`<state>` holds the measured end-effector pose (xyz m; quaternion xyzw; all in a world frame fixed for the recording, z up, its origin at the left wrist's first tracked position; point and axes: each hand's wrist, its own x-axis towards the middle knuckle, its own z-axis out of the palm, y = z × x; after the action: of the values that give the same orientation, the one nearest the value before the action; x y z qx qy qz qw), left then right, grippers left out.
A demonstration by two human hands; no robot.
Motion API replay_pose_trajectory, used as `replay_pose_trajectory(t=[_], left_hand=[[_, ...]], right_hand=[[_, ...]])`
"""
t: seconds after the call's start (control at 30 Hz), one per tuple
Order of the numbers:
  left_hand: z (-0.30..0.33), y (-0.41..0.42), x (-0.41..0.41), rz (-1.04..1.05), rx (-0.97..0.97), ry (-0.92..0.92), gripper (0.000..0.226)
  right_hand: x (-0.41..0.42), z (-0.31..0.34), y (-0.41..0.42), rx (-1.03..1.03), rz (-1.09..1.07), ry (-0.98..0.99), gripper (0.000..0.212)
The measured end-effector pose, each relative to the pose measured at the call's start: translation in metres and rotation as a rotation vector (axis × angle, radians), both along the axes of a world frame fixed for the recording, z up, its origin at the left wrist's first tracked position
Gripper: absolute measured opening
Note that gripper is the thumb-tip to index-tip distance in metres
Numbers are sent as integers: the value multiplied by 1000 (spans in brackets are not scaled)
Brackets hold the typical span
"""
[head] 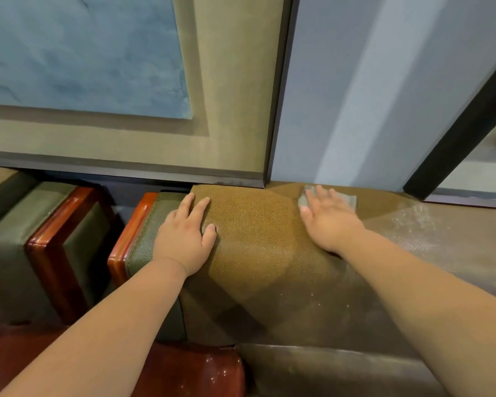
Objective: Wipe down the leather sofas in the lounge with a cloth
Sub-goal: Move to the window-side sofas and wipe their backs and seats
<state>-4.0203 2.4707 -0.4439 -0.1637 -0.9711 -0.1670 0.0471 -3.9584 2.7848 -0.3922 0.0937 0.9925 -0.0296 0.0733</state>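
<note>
Sofa: the leather sofa (255, 253) filled the lower centre and lower right of the head view, its pebbled top edge running left to right just under the wall.
Cloth: a small grey cloth (348, 199) lay on the sofa top at centre right, close to the wall, mostly covered by the hand over it.
Right hand: the right hand (327, 213) lay flat on the cloth, fingers straight and spread, pressing it to the leather rather than clutching it.
Left hand: the left hand (188, 233) rested at the sofa's left end, palm down, fingers relaxed and fairly wide, holding nothing; it looked like a brace.
Key relation: the unwiped run seemed to lie to the right of the cloth, along the sofa's long axis; the right hand was the nearer one, already on the cloth.
Likely move: judging by this, a sideways sweep to the right, parallel to the wall.
Surface: pale specks and a dusty smear (410, 217) showed on the leather at centre right, beyond the cloth; the part between the hands looked cleaner, though lighting may have accounted for some of that.
Neighbouring seat: a green cushioned chair with a glossy red-brown wooden arm (132, 227) stood just left of the sofa end, another beyond it at far left.
Room: an olive wall panel (235, 96) with a blue inset (80, 53) took the upper left; a grey-blue wall (370, 81) and a dark slanting frame (464, 121) took the upper right.
Risk: the cloth sat close to the wall trim, so a sweep might catch there.
</note>
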Motion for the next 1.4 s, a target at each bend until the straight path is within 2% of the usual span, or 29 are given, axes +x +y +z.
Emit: replay_pose_trajectory(t=[0.13, 0.2, 0.27, 0.33, 0.4, 0.47, 0.63, 0.7, 0.77, 0.83, 0.93, 1.03, 1.1, 1.17, 1.23, 1.3, 1.4], left_hand=[[12, 6, 4, 40, -162, 12, 74], [24, 24, 2, 43, -155, 45, 69], [38, 61, -2, -48, -91, 59, 60], [41, 102, 0, -141, -36, 55, 50], [33, 130, 7, -183, -52, 70, 50], [20, 135, 10, -156, -75, 123, 55], [6, 134, 1, -140, -20, 180, 55], [7, 135, 1, -134, -26, 185, 56], [8, 134, 3, -135, -30, 180, 57], [9, 134, 2, -127, -25, 173, 56], [8, 135, 3, -128, -12, 180, 55], [7, 134, 2, -128, -13, 185, 56], [9, 134, 2, -130, -25, 175, 57], [11, 135, 4, -128, -39, 184, 58], [12, 135, 4, -131, -46, 179, 57], [13, 135, 5, -127, -50, 177, 56], [18, 136, 9, -109, -70, 186, 56]], right_hand=[[39, -20, -73, -126, 403, 61, 72], [46, -16, -65, -139, 478, 29, 69], [30, -9, -26, -99, 373, 38, 66], [10, 2, 20, -80, 145, 9, 62], [-4, 9, 48, -62, -26, 2, 57], [-10, 4, 41, -38, -83, 3, 57], [-8, -10, 2, -133, 319, -3, 69], [-29, -3, 31, -145, 263, -23, 62], [-46, 2, 59, -121, 82, -13, 55], [-48, 1, 50, -86, -20, 5, 56], [-20, -12, 3, -116, 168, 41, 65], [18, -9, 20, -139, 281, 33, 69], [31, 0, 68, -78, 121, 32, 63], [39, 9, 117, -33, -149, 22, 58], [41, 12, 118, -11, -255, -9, 59], [46, -1, 72, -25, -125, 18, 61], [75, -22, -1, -100, 226, 97, 65]])
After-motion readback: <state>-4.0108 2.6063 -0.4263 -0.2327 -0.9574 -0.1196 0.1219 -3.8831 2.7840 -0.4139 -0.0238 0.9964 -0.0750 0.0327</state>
